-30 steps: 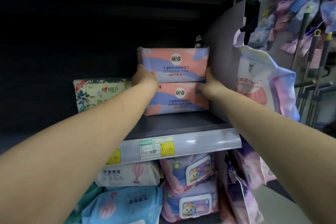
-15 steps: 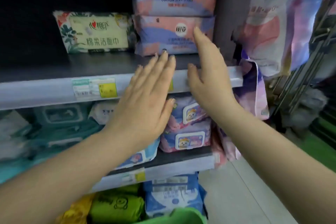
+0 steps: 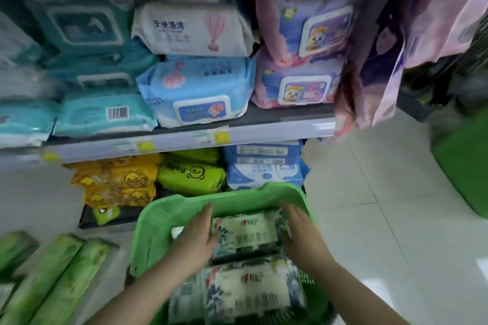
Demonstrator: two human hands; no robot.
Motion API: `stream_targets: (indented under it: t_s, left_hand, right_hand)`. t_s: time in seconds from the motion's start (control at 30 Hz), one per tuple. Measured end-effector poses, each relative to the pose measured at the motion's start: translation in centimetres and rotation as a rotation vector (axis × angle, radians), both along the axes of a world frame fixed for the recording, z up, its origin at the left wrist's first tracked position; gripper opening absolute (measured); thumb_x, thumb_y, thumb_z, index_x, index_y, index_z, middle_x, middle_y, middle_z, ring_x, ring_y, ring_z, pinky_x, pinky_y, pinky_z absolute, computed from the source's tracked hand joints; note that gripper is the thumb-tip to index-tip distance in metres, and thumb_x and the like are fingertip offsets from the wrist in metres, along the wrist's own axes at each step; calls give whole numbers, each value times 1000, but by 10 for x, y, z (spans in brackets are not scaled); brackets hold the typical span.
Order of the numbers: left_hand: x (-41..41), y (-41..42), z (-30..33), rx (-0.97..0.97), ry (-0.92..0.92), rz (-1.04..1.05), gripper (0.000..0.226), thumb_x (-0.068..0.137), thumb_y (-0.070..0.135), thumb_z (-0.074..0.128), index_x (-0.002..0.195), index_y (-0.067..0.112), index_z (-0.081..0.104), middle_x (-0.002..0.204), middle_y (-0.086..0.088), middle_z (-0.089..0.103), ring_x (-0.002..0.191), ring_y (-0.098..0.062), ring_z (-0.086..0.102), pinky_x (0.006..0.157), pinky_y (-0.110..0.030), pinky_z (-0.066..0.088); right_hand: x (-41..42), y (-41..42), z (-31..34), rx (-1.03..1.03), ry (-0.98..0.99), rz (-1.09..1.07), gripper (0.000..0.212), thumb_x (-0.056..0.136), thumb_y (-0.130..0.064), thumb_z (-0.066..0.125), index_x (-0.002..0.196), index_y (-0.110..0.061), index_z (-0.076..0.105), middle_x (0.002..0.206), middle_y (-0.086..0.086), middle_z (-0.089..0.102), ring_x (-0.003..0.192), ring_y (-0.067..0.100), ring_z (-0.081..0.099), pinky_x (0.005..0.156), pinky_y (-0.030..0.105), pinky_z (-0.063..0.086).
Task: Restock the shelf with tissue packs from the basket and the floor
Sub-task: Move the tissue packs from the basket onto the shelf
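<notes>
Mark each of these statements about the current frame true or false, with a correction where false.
1. Both hands are inside the green basket. True.
2. The left hand and right hand flank one floral tissue pack from either side. True.
3. The basket holds only that single pack. False: a second floral pack lies nearer the camera.
4. The yellow duck packs sit on the shelf above the blue wipes pack. False: they sit on the shelf below it.
5. The basket is blue. False: it is green.
</notes>
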State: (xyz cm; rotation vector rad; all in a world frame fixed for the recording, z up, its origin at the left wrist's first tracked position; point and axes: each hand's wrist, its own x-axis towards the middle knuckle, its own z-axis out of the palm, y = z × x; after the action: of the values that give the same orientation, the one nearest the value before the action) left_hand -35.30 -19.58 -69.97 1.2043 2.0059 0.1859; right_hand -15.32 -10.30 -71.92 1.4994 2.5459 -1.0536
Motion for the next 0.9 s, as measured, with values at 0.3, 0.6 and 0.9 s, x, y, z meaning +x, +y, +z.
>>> stream_targets:
  t_s: [0.3, 0.6, 0.9]
  left_hand:
    - [34, -39, -74, -402, -377, 527, 52, 91, 22, 55, 134, 1, 34, 88, 4, 50, 72, -4, 49, 53, -8, 46]
    - [36, -40, -20, -92, -458, 674, 37, 86, 8, 59, 120, 2, 49, 86, -1, 60, 69, -8, 55, 51, -17, 45]
    - [23, -52, 117, 496, -455, 717, 48, 86, 14, 61, 122, 35, 36, 97, 12, 59, 82, -5, 58, 64, -22, 40]
  right_hand:
    - [22, -38, -75, -630, -209, -469, 51, 91, -24, 55, 131, -1, 35, 111, 10, 61, 86, 17, 56, 73, 26, 53]
    - [14, -31, -20, -587, 31, -464, 26, 85, -16, 59, 108, -12, 49, 100, 5, 61, 96, 22, 58, 83, 34, 48]
    - [-4, -53, 145, -272, 675, -398, 45, 81, 17, 49, 102, -23, 54, 89, -9, 69, 81, -8, 64, 62, 5, 47]
